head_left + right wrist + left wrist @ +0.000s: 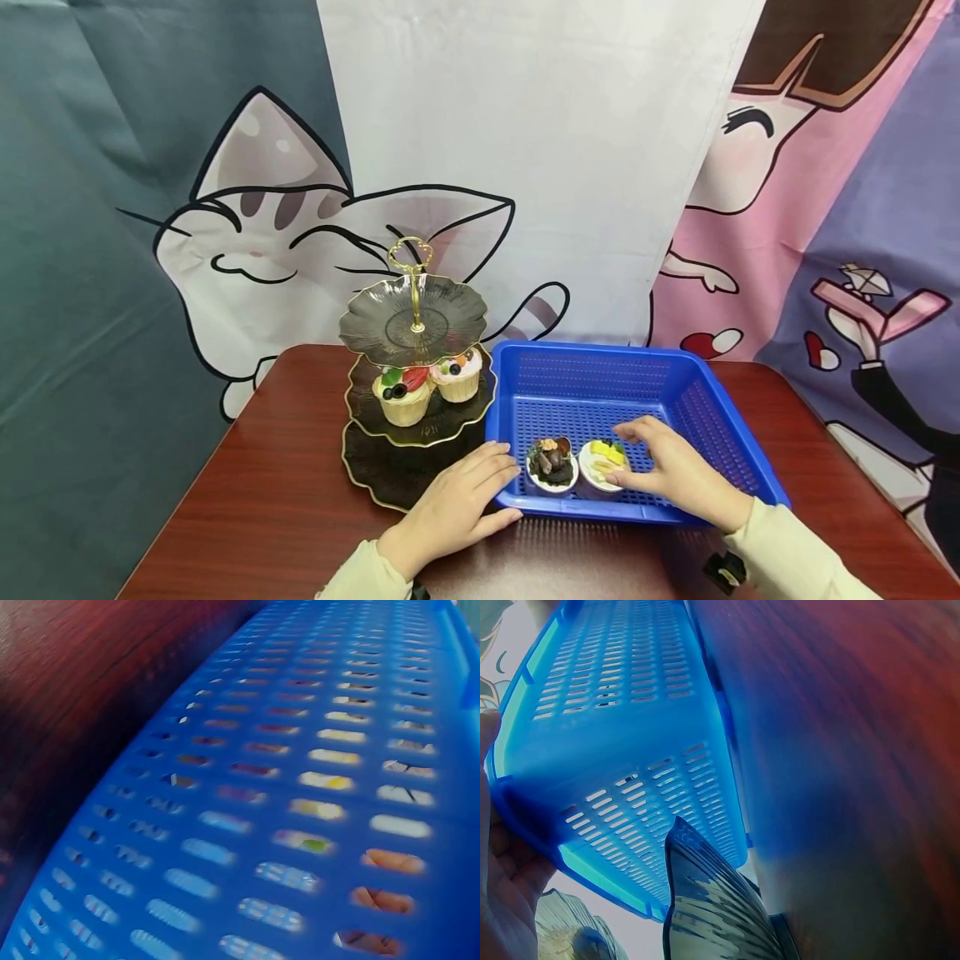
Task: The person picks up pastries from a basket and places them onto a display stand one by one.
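In the head view, my left hand (463, 498) holds the near left corner of a blue plastic basket (592, 510), fingers over its rim and thumb along the near side. The left wrist view shows the fingers (517, 866) bent at that rim. My right hand (671, 468) reaches into the basket, thumb and fingers spread around the right side of a cupcake with yellow fruit (600, 468). A chocolate-topped cupcake (552, 468) stands just left of it. Through the basket's slots, the right wrist view gives glimpses of skin and yellow topping.
A three-tier black stand with gold edges (450, 300) stands left of the basket. Its middle tier carries a cupcake with red and green topping (405, 404) and a pink-topped cupcake (459, 382). Beneath is a reddish wooden table (247, 467); a cartoon curtain (547, 167) hangs behind.
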`<state>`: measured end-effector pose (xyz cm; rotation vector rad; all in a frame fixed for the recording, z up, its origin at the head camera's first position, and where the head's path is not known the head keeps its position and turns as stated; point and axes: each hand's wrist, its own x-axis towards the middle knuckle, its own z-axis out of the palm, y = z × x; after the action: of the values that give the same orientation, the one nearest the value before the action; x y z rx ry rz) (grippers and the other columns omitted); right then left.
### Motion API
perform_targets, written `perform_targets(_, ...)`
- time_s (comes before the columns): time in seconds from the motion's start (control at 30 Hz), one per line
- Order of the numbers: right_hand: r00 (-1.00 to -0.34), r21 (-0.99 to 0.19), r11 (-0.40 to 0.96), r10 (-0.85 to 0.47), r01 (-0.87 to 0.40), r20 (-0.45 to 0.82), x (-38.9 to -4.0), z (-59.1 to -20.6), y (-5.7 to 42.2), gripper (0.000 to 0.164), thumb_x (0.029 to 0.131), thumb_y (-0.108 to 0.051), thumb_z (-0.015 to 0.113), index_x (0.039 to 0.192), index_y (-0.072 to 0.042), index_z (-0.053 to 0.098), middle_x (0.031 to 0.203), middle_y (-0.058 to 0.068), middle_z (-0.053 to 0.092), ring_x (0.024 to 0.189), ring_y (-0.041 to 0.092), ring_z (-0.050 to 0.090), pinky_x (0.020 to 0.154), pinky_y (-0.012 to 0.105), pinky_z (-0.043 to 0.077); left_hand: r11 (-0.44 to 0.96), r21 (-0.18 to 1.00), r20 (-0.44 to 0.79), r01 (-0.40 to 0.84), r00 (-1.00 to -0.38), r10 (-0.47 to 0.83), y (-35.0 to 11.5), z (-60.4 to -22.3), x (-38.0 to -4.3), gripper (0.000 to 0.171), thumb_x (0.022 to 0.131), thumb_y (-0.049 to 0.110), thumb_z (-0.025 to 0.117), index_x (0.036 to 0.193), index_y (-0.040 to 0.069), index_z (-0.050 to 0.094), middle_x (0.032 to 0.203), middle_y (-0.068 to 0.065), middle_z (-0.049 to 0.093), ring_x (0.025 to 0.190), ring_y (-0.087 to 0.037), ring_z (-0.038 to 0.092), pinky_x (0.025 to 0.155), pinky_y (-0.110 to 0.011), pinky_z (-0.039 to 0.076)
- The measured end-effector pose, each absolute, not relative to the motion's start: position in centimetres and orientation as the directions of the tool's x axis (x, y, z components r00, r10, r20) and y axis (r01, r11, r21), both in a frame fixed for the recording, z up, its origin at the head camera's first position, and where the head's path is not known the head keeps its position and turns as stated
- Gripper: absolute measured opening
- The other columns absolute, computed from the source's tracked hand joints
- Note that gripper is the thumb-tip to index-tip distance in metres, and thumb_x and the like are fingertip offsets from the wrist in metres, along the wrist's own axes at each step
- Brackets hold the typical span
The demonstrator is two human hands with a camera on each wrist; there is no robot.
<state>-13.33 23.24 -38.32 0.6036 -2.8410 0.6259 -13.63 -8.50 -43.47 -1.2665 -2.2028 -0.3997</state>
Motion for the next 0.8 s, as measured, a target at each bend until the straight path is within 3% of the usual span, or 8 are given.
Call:
perform_targets(0.1, -0.915, -0.358, 0.844, -0.342, -0.400, 0.215, -13.6, -38.7, 23.2, 0.063, 0.074, -0.050, 0.077, 0.113, -0.002, 0.064, 0.103, 0.004, 0.064, 0.094, 0.018, 0.061, 0.079, 0.040, 0.056, 0.503, -0.035, 0.614, 0.864, -0.378, 0.693, -8.5, -43.5, -13.7, 0.043, 0.090, 0.046, 0.061, 0.113, 0.009, 0.067, 0.117, 0.000, 0.066, 0.125, -0.019, 0.055, 0.115, -0.029, 0.038)
perform_targets(0.5, -0.913, -0.320, 0.856, -0.365, -0.406, 0.181, -14.5, -39.3, 23.1, 0.070, 0.070, -0.051, 0.079, 0.113, 0.002, 0.063, 0.101, 0.006, 0.062, 0.094, 0.020, 0.060, 0.082, 0.043, 0.055, 0.498, -0.038, 0.618, 0.866, -0.371, 0.693, -8.5, -43.5, -13.8, 0.044, 0.091, 0.046, 0.060, 0.113, 0.009, 0.067, 0.117, 0.000, 0.066, 0.125, -0.018, 0.055, 0.114, -0.029, 0.039)
perform_targets(0.8, -0.912, -0.323, 0.853, -0.390, -0.409, 0.125, -14.8, -39.6, 23.1, 0.072, 0.067, -0.052, 0.080, 0.112, 0.002, 0.064, 0.100, 0.004, 0.062, 0.091, 0.015, 0.058, 0.079, 0.037, 0.054, 0.505, -0.035, 0.616, 0.863, -0.379, 0.691, -8.5, -43.5, -13.7, 0.043, 0.090, 0.046, 0.061, 0.113, 0.009, 0.067, 0.117, 0.000, 0.066, 0.124, -0.018, 0.055, 0.114, -0.030, 0.039)
